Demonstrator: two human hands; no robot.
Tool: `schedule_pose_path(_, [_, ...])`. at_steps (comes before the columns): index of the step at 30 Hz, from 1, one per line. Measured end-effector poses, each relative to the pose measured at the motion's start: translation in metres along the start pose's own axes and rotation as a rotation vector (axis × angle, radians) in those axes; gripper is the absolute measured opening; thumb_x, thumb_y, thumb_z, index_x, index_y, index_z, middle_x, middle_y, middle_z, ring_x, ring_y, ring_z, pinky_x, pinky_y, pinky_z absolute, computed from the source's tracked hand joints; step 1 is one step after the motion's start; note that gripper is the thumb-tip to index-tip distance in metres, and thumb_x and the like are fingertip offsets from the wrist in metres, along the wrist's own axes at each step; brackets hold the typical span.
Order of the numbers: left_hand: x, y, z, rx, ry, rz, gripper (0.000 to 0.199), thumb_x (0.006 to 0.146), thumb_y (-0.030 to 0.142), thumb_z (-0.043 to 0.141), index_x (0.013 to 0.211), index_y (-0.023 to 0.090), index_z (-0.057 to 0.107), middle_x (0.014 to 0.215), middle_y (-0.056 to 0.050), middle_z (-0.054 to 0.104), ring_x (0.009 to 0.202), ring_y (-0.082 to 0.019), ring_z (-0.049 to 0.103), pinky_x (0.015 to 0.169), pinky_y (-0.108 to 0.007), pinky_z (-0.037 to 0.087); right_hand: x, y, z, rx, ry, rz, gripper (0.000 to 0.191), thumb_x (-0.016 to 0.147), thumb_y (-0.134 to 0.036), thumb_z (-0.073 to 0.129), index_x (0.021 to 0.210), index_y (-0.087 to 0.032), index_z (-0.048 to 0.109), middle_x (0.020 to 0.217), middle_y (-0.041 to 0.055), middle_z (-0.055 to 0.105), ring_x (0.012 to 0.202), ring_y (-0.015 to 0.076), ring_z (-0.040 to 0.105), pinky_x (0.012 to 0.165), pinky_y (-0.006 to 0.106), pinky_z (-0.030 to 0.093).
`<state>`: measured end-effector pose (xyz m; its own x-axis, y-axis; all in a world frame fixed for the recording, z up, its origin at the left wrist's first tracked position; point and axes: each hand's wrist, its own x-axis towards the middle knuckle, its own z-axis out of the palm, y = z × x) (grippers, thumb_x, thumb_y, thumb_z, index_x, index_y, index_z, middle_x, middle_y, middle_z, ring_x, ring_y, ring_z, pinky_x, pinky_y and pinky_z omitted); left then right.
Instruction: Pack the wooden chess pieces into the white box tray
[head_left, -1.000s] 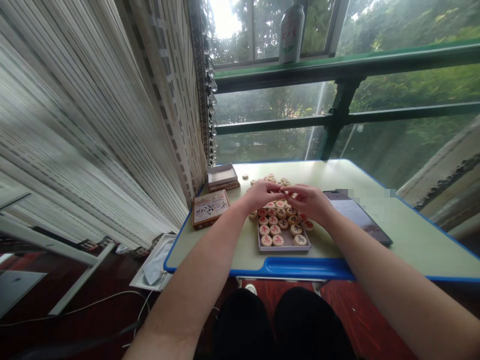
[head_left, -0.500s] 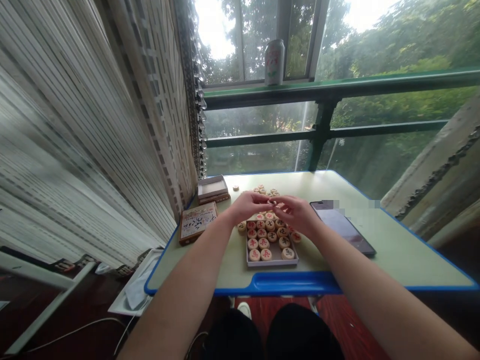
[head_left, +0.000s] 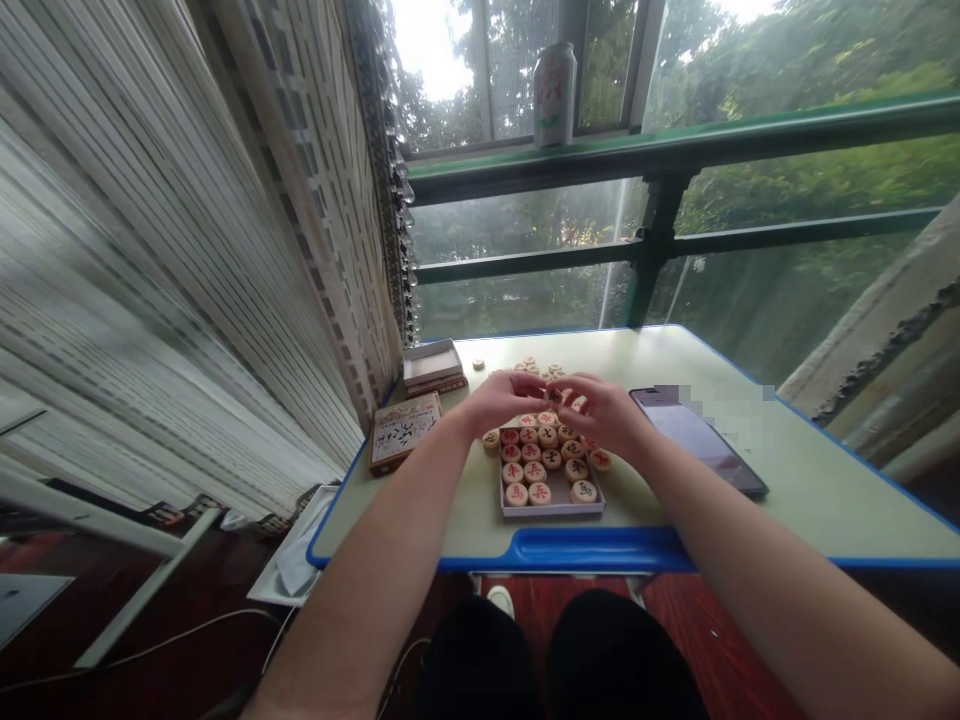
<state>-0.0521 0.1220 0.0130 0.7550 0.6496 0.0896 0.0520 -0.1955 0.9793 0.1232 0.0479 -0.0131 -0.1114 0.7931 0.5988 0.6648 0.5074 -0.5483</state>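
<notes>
Over the far end of a shallow box (head_left: 555,509) partly filled with xiangqi pieces, my two hands meet. A round wooden xiangqi piece with a dark character (head_left: 553,396) is pinched between the fingertips of my left hand (head_left: 501,402) and my right hand (head_left: 600,412). In the box, red-marked pieces (head_left: 534,472) stand in rows on the left and black-marked pieces (head_left: 584,491) on the right, with a gap of bare bottom between them. Loose pieces lie beside the box (head_left: 490,441) and in a pile behind my hands (head_left: 529,366), partly hidden.
A phone (head_left: 697,440) lies to the right of my right hand. On the left are a printed box (head_left: 405,432) and an open lid (head_left: 433,362). One piece (head_left: 478,364) lies alone near the back. A can (head_left: 554,95) stands on the green railing (head_left: 750,150).
My view has tilted down and shifted slightly left, so the scene sits higher and further right. Both hands stay together at the piece, whose marked face now shows more.
</notes>
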Motion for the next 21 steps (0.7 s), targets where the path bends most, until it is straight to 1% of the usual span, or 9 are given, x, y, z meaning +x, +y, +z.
schedule_pose_path(3, [0.0, 0.0, 0.001, 0.018, 0.005, -0.017, 0.039, 0.063, 0.022, 0.076, 0.099, 0.011, 0.067, 0.089, -0.009, 0.069, 0.081, -0.016, 0.064, 0.081, -0.035, 0.049, 0.001, 0.0, 0.0, -0.002, -0.015, -0.012, 0.025, 0.076, -0.03, 0.06, 0.099, -0.021, 0.067, 0.091, 0.0063, 0.065, 0.07, 0.0158, 0.062, 0.059, 0.028, 0.052])
schedule_pose_path(5, [-0.003, 0.003, 0.0, 0.087, -0.006, -0.038, 0.041, 0.065, 0.02, 0.073, 0.105, 0.011, 0.064, 0.091, -0.01, 0.069, 0.082, -0.016, 0.064, 0.08, -0.034, 0.05, 0.001, 0.001, -0.001, 0.002, -0.013, -0.01, 0.023, 0.076, -0.03, 0.06, 0.095, -0.02, 0.067, 0.09, 0.0064, 0.065, 0.07, 0.0161, 0.062, 0.059, 0.028, 0.051])
schedule_pose_path(6, [-0.004, 0.004, 0.0, 0.153, 0.015, -0.05, 0.043, 0.067, 0.019, 0.071, 0.109, 0.012, 0.062, 0.093, -0.01, 0.069, 0.082, -0.016, 0.064, 0.078, -0.033, 0.051, 0.001, 0.001, -0.001, 0.008, -0.014, -0.003, 0.022, 0.076, -0.031, 0.06, 0.094, -0.02, 0.067, 0.089, 0.0064, 0.065, 0.07, 0.0162, 0.061, 0.059, 0.028, 0.051])
schedule_pose_path(8, [-0.008, 0.007, -0.003, 0.352, 0.122, -0.074, 0.044, 0.071, 0.019, 0.065, 0.115, 0.014, 0.059, 0.095, -0.01, 0.068, 0.082, -0.016, 0.063, 0.075, -0.032, 0.052, 0.0, 0.002, -0.003, 0.021, -0.039, 0.025, 0.021, 0.076, -0.032, 0.06, 0.093, -0.02, 0.066, 0.088, 0.0061, 0.064, 0.07, 0.0161, 0.061, 0.059, 0.029, 0.051])
schedule_pose_path(11, [-0.015, 0.007, -0.011, 0.699, 0.318, -0.095, 0.036, 0.076, 0.025, 0.058, 0.11, 0.015, 0.063, 0.098, -0.01, 0.068, 0.081, -0.018, 0.063, 0.071, -0.031, 0.051, -0.001, 0.0, -0.006, -0.032, -0.129, 0.069, 0.021, 0.074, -0.035, 0.062, 0.089, -0.02, 0.067, 0.091, 0.0062, 0.062, 0.072, 0.017, 0.059, 0.063, 0.031, 0.05])
schedule_pose_path(14, [-0.024, 0.004, -0.018, 0.93, 0.363, -0.124, 0.031, 0.077, 0.03, 0.055, 0.102, 0.016, 0.067, 0.096, -0.009, 0.069, 0.08, -0.02, 0.063, 0.07, -0.03, 0.05, -0.002, -0.007, -0.008, -0.091, -0.215, 0.075, 0.02, 0.073, -0.036, 0.064, 0.087, -0.022, 0.069, 0.097, 0.0072, 0.059, 0.087, 0.0213, 0.057, 0.076, 0.037, 0.049])
schedule_pose_path(17, [-0.03, -0.001, -0.019, 1.045, 0.427, -0.072, 0.029, 0.08, 0.029, 0.051, 0.101, 0.018, 0.068, 0.096, -0.007, 0.07, 0.084, -0.02, 0.063, 0.073, -0.029, 0.049, -0.003, -0.017, -0.011, -0.092, -0.322, 0.055, 0.019, 0.07, -0.036, 0.068, 0.084, -0.024, 0.07, 0.1, 0.0074, 0.056, 0.101, 0.0246, 0.052, 0.088, 0.041, 0.044])
schedule_pose_path(19, [-0.031, -0.004, -0.017, 1.092, 0.484, -0.029, 0.03, 0.082, 0.025, 0.048, 0.104, 0.018, 0.067, 0.098, -0.007, 0.069, 0.089, -0.019, 0.062, 0.076, -0.029, 0.049, -0.005, -0.024, -0.012, -0.084, -0.401, 0.041, 0.019, 0.069, -0.037, 0.068, 0.084, -0.025, 0.071, 0.099, 0.0069, 0.055, 0.103, 0.0246, 0.05, 0.091, 0.041, 0.041])
schedule_pose_path(21, [-0.03, -0.006, -0.015, 1.118, 0.501, 0.025, 0.031, 0.082, 0.024, 0.047, 0.106, 0.018, 0.066, 0.098, -0.007, 0.069, 0.09, -0.018, 0.061, 0.078, -0.029, 0.048, -0.006, -0.028, -0.013, -0.068, -0.462, 0.039, 0.02, 0.07, -0.037, 0.068, 0.086, -0.026, 0.071, 0.098, 0.0063, 0.053, 0.101, 0.0238, 0.05, 0.091, 0.041, 0.041])
